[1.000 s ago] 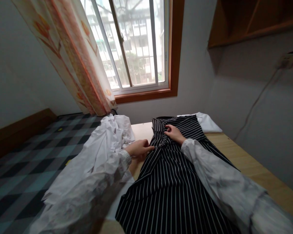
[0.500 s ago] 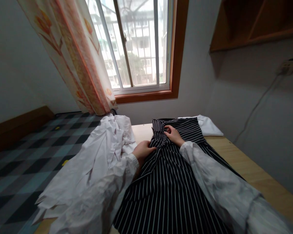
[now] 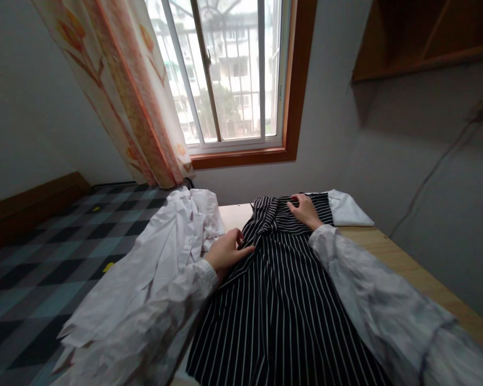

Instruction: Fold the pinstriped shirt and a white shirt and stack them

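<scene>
A black garment with white stripes (image 3: 273, 300) lies spread over the wooden board, its narrower gathered end toward the window. My left hand (image 3: 227, 251) is at its left edge, thumb and fingers apart, with nothing seen between them. Over the far striped band, near the top right, my right hand (image 3: 305, 210) hovers or rests with fingers loosely curved and apart; I cannot tell whether it touches the cloth. A crumpled white garment (image 3: 161, 252) lies just left of my left hand.
A folded white cloth (image 3: 348, 208) sits at the board's far right corner, partly beneath the striped garment. The wooden board (image 3: 406, 262) borders the right wall. On the left is a bed with a checked cover (image 3: 28, 284). A curtain (image 3: 140, 107) hangs beside the window (image 3: 233, 80).
My right hand has let go of the gathered cloth and moved right along the far band. My left hand's fingers have opened away from the left edge. The gathered end lies flatter.
</scene>
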Demonstrator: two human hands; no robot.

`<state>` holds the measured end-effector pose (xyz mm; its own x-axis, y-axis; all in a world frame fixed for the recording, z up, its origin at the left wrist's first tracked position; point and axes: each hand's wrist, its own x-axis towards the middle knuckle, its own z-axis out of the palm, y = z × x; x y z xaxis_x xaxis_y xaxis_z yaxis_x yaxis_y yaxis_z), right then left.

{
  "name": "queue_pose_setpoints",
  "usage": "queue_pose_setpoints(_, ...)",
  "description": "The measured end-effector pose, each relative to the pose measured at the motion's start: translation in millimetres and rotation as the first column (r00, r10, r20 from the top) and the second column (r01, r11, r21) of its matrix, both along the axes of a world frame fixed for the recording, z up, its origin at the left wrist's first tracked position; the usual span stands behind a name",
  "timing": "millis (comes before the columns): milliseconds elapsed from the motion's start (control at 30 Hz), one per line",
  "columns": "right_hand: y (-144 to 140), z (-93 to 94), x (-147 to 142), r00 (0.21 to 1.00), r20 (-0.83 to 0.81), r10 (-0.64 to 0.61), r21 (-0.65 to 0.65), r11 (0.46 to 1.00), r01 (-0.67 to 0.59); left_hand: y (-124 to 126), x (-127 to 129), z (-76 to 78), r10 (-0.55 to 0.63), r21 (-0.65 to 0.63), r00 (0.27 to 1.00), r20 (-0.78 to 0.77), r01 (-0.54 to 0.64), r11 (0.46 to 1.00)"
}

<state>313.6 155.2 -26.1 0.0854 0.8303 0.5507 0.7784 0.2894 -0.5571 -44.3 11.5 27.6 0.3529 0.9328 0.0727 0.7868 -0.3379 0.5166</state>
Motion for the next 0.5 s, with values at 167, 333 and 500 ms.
queue_pose_setpoints(167, -6.3, 0.2, 91.0, 0.914, 0.14, -0.38, -0.079, 0.916, 0.393, -19.6, -11.0, 4.0, -0.126, 0.002, 0.991, -0.033, 0.126, 0.992)
queue_pose_setpoints(333, -7.3, -11.0, 117.5, 0.944, -0.044, -0.327, -0.316, 0.901, 0.297, -24.6, 3.7, 7.3, -0.006, 0.041, 0.984, -0.176, 0.014, 0.999)
queue_pose_setpoints(500, -8.6, -7.9, 112.3, 0.961, -0.078, -0.266, -0.294, 0.927, 0.233, -36.9, 14.6, 15.2, 0.007, 0.041, 0.937, -0.35, 0.008, 0.999)
